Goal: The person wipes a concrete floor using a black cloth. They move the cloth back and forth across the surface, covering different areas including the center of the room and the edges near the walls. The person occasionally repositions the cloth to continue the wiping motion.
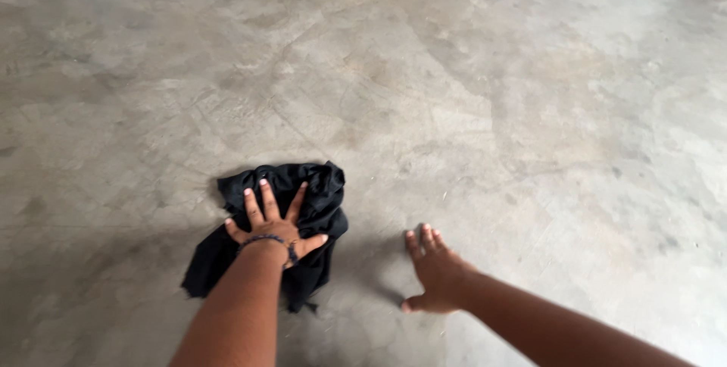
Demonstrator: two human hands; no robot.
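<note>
Head view: left hand [274, 224] presses black cloth [266, 234]; right hand [435, 272] hovers above concrete floor [492, 94].

The scene is lit evenly by soft, diffuse daylight; no glare is seen. A brighter zone is noted toward the upper right of the concrete floor [530, 71]. Faint, soft-edged shadows are cast near the lower left. Slight motion blur and mild edge softness are observed.

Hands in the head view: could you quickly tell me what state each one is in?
Left hand: open, fingers spread, pressed flat on the black cloth.
Right hand: open, holding nothing, over the concrete floor.
</note>
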